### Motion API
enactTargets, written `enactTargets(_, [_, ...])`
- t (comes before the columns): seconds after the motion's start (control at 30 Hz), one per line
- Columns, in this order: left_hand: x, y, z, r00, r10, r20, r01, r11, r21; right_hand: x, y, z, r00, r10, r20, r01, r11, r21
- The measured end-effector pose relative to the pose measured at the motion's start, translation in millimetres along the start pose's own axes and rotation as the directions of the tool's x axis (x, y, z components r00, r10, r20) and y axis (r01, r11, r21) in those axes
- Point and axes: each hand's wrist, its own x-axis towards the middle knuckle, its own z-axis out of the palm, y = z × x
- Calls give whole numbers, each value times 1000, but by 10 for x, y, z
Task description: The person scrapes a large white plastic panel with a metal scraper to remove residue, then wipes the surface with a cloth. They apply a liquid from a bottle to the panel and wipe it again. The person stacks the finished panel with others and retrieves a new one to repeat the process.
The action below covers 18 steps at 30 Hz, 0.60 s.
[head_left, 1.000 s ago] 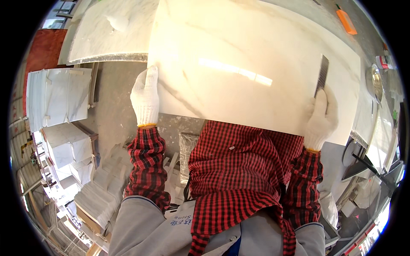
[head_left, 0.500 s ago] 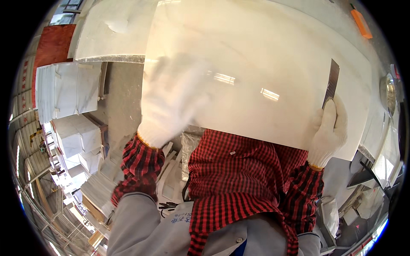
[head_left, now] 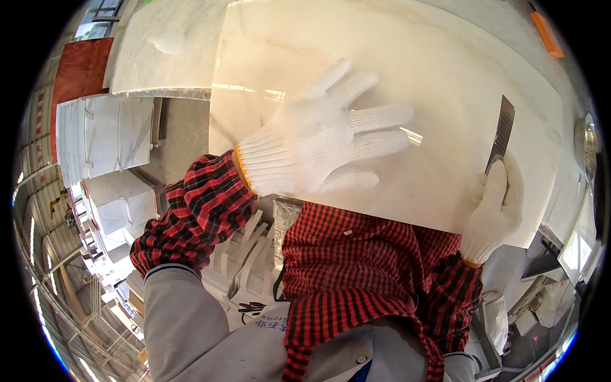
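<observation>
A large glossy cream-white stone slab (head_left: 439, 70) lies before me and fills the upper middle. Over its left half is my left hand (head_left: 324, 130) in a white knit glove, palm down, fingers spread wide; it seems to rest on the polished face. Near the slab's right front corner my gloved right hand (head_left: 493, 204) is closed around a thin, dark, flat metal strip (head_left: 503, 130). The strip's free end points away from me, and its lower end is hidden in the fingers. Light reflections show on the slab by my left fingertips.
Another pale slab (head_left: 165, 60) lies at the upper left, near a red-brown panel (head_left: 79, 67). Stacked white stone tiles (head_left: 105, 134) stand on the left. An orange block-shaped object (head_left: 546, 35) lies far right, above a metal bowl (head_left: 585, 143). White offcut strips (head_left: 245, 254) are below the slab.
My left hand has swept rightward across the slab from its left edge, its fingers now spread and pointing right. My right hand keeps its hold on the strip, nearly in place.
</observation>
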Motion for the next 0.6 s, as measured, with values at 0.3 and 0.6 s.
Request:
enactTargets(0.3, [18,2,2,1000,4,26,-4,1000,4,-11,8,22,994,-113,-1,113,992,-50])
enactTargets(0.6, [-25,54,-45,982,85,166,-62,988,-138,172,324,-479,987,-39,-157,40,999,4])
